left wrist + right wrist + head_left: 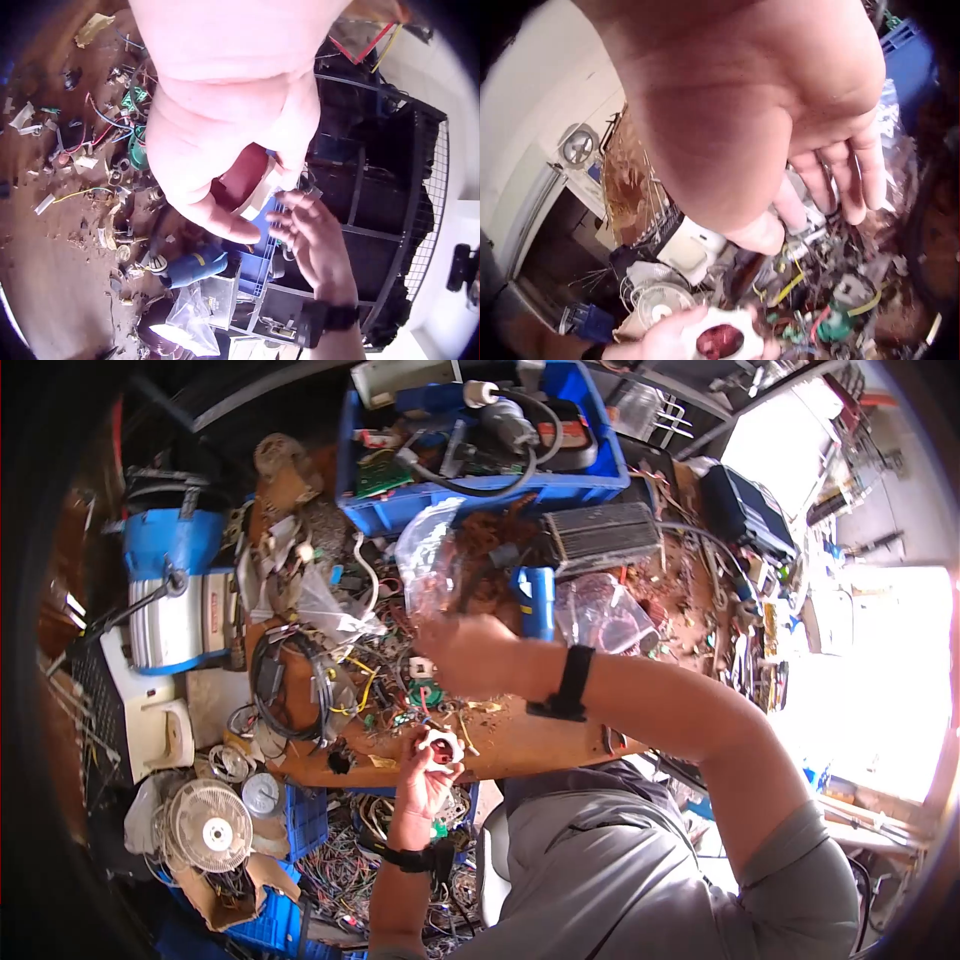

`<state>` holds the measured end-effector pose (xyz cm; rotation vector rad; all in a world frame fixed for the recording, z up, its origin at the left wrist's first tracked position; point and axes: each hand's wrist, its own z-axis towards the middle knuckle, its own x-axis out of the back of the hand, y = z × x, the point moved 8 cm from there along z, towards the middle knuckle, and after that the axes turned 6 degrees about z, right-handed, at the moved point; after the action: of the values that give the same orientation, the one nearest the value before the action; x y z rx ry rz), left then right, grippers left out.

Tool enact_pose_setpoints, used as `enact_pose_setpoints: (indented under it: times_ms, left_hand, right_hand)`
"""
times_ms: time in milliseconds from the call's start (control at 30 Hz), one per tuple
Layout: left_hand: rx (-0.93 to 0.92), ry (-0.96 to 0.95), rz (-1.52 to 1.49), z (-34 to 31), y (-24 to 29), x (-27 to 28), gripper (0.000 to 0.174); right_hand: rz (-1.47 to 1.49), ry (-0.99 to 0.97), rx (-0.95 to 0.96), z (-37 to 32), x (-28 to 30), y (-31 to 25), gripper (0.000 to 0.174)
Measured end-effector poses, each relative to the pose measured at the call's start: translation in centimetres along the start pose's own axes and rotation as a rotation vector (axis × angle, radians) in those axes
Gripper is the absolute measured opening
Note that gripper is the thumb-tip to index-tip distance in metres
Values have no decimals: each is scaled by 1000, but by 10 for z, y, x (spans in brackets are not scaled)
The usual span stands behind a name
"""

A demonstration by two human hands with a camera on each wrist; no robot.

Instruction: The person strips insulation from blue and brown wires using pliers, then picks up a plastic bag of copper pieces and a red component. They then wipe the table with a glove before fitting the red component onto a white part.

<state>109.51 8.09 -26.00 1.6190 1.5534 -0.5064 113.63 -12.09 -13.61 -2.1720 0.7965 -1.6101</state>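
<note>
My left hand (425, 790) grips a white, scalloped-edged ring part (733, 318) with a dark red inside, held at the near edge of the bench. In the left wrist view, thumb and fingers close around the part's white rim (260, 196), and the palm covers much of it. My right hand (478, 657) is blurred over the bench in the head view, beyond the left hand. The right wrist view shows its fingers (840, 176) loosely extended above the clutter, with nothing held. A green wired piece (426, 693) lies beneath it on the bench.
A blue bin (440, 513) of electrical scrap stands at the back. Nearby are a blue cylinder (537, 605), a ribbed grey block (605, 538) and plastic bags (605, 612). Coiled black cable (262, 685) lies left; a fan (212, 830) and a wire-filled container stand below the bench edge.
</note>
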Motion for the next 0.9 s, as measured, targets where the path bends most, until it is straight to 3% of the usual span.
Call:
enact_pose_setpoints:
  times_ms: [33, 100, 200, 267, 300, 367, 500, 533, 567, 633, 733, 900]
  left_hand:
    - [3, -17, 44, 2, 2, -4, 37]
    - [6, 15, 76, 4, 6, -10, 37]
    - [3, 58, 158, 9, 7, -9, 37]
    - [-2, 26, 183, 12, 2, -12, 38]
    - [5, 29, 184, 14, -1, -14, 38]
    - [43, -10, 187, 15, -8, -22, 38]
    - [127, -14, 174, 25, -32, -29, 36]
    - [127, -11, 180, 25, -35, -34, 36]
    - [140, -23, 169, 26, -39, -40, 36]
    - [159, -50, 160, 27, -42, -51, 37]
    - [165, -83, 200, 23, -38, -60, 38]
    - [93, -102, 236, 9, -22, -59, 42]
  right_hand:
    - [-63, -201, -20, -20, -19, 4, 31]
    - [14, -152, 7, -65, -39, 36, 31]
    - [-277, -281, -283, -112, -22, 120, 33]
    - [-235, 6, -453, -146, -3, 208, 37]
    - [-266, 76, -474, -159, 22, 217, 38]
    - [-290, 143, -490, -166, 46, 217, 39]
    - [61, -17, -812, -144, 15, 218, 60]
    - [140, 90, -836, -132, 0, 220, 60]
    - [283, -18, -922, -119, -4, 203, 56]
    - [444, 94, -945, -95, -38, 210, 55]
    - [388, 362, -1149, -94, -63, 210, 67]
    - [559, 414, -1196, -96, -79, 221, 65]
